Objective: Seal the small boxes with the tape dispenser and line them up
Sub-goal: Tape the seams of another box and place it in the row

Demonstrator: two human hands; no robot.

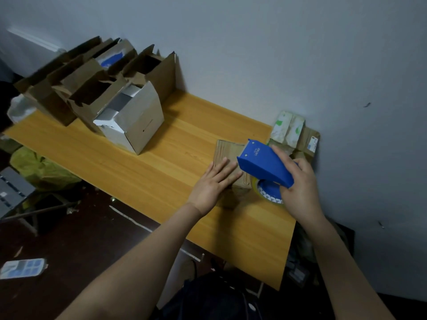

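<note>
And there was the long honey-coloured wooden table [161,162], set against the pale grey wall [254,54]. At its far left end stood a huddle of open brown cardboard cartons [76,88], flaps up. Right beside them sat an open white cardboard box [138,125], its torn flaps sagging inward.

Over at the right end, hard against the wall, a cluster of small brown and white-green boxes [292,132] sat packed together, touching one another. Just in front of that cluster, the small brown cardboard box [225,151] sat on the tabletop, near the front right.

Over its top came the blue plastic tape dispenser [263,162], toothed edge pointing away toward the far side. Whether it actually touched the cardboard, hard to say!

The right hand [300,190] was clamped round the dispenser's rear, fingers curled over its top. The left hand [215,183] lay flat, fingers straight, pressing down on the box's near side. Under the dispenser hung the roll of clear tape [269,194] on its blue core, just beside the box's right wall.
</note>
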